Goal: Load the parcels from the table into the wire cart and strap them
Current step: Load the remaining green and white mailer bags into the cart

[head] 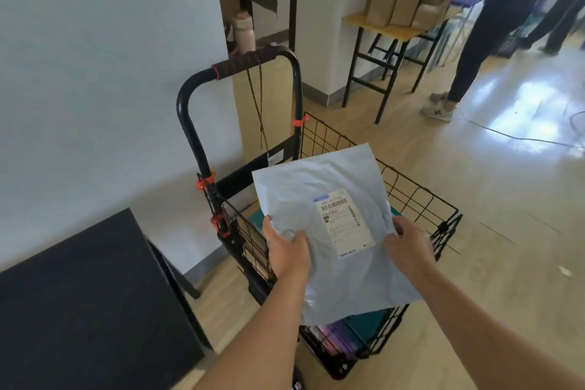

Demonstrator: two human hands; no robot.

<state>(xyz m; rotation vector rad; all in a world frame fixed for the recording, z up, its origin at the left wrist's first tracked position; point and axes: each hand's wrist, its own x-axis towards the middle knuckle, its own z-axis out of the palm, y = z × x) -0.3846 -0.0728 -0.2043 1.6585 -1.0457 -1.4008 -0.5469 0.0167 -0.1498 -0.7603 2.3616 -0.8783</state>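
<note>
Lowering a parcel into the cart

Head view: our left hand (286, 252) and right hand (410, 248) pinch the pale-blue plastic mailer bag (319, 199) above the black wire cart (411, 196); its limp edge could snag on the wire rim.

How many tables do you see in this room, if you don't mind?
2: a black table lower left beside the wire cart, and a yellow-topped table holding cardboard boxes back right. More may hide behind the person.
</note>
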